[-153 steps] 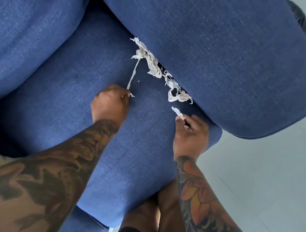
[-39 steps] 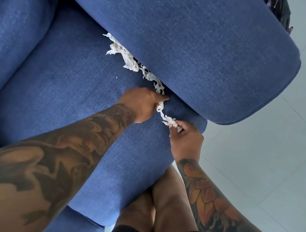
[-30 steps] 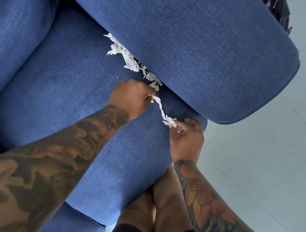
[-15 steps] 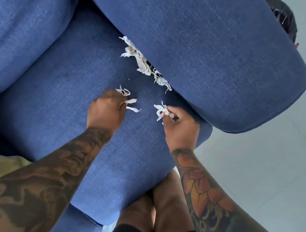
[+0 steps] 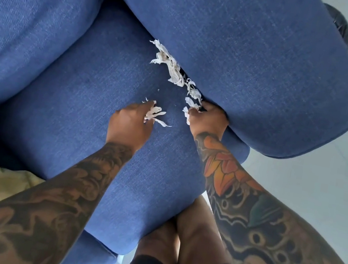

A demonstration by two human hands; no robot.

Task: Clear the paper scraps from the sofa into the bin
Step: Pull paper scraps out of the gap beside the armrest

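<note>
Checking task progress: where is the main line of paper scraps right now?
In the head view, the line of paper scraps lies centre frame, along the crease between seat cushion and armrest, just beyond the right hand.

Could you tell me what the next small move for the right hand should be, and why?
Probably pull the right hand back from the crease, drawing out the scraps it pinches. It sits at the lower end of the paper scraps still wedged between seat cushion and armrest, while the left hand already grips a loose clump.

Both hands, left hand (image 5: pixel 131 124) & right hand (image 5: pixel 208 120), pinch paper scraps (image 5: pixel 174 69) on blue sofa (image 5: pixel 82 93) seat.
</note>
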